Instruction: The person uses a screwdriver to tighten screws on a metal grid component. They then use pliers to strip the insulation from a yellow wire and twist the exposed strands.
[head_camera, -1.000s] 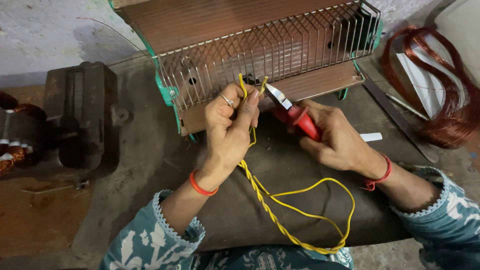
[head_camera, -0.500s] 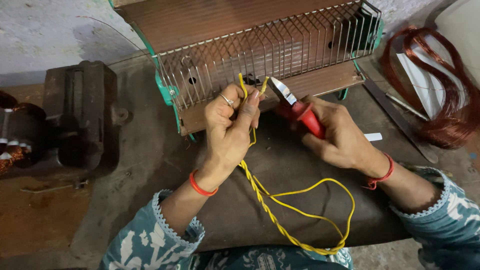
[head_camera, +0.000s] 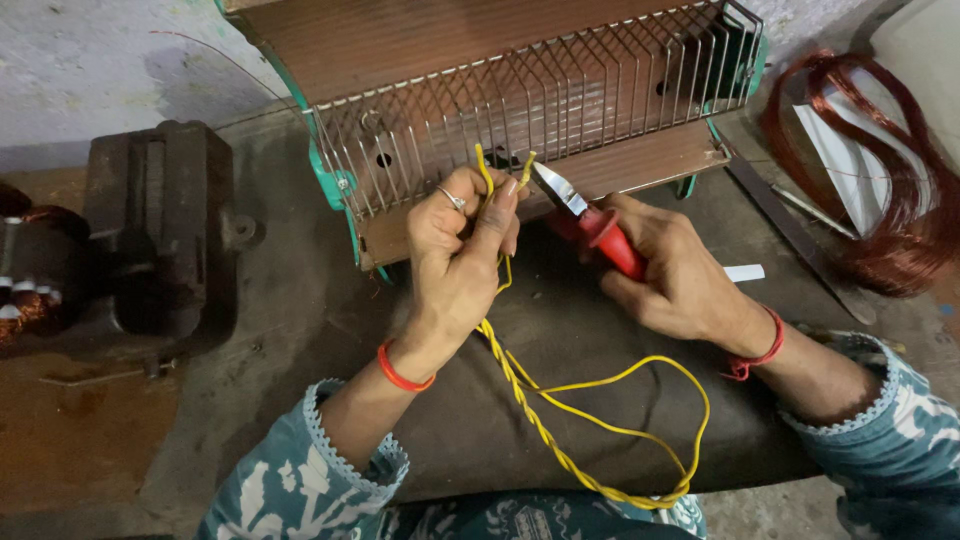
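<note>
Left hand (head_camera: 460, 255) pinches yellow twisted wire (head_camera: 545, 425); right hand (head_camera: 675, 275) grips red-handled cutters (head_camera: 590, 220) whose blades, just beside the pinch, could nick a finger.

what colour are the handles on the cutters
Red, on the cutters in the right hand; the head view shows them.

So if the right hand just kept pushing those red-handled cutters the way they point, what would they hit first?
Most likely the yellow wire ends pinched up by the left hand. The cutters in the right hand point up-left with their tip right beside them. Behind sits the heater's wire grille, though depth is hard to judge.
</note>
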